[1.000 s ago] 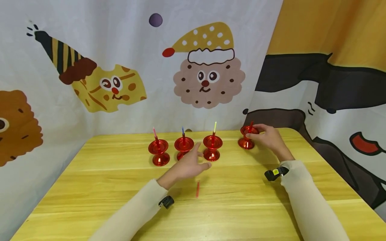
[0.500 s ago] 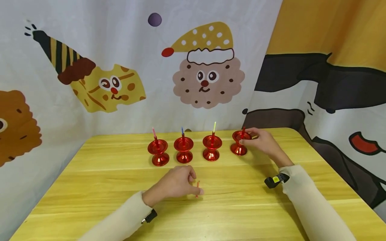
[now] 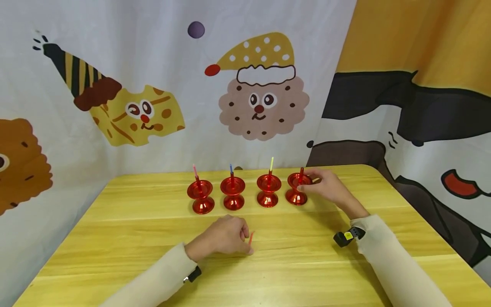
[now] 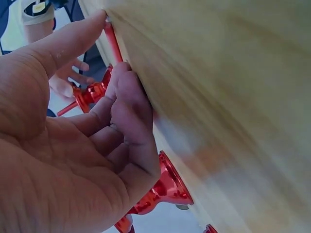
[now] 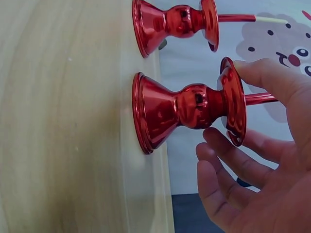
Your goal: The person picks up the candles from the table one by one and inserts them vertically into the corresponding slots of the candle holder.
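At the right end of a row, my right hand (image 3: pixel 326 185) grips a shiny red candle holder (image 3: pixel 296 196) by its dish rim. In the right wrist view the thumb is on the upper rim of this holder (image 5: pixel 194 107), with fingers beneath the dish; a bare red tube rises from its middle. Nearer the front, my left hand (image 3: pixel 224 235) is low over the table, pinching a thin red candle (image 3: pixel 251 238). The left wrist view shows the candle (image 4: pixel 112 43) spanning from thumb tip to index fingertip, close to the wood, the other fingers curled.
Three matching red holders stand left of the gripped one, with a pink candle (image 3: pixel 194 171), a blue candle (image 3: pixel 231 169) and a yellow candle (image 3: pixel 271 163). All stand on a wooden table (image 3: pixel 307 273), before a printed cloth backdrop (image 3: pixel 153 51) behind its far edge.
My right hand has slid its holder leftward, closer to the yellow-candle holder. My left hand has come back from the row toward the front and taken hold of the red candle.
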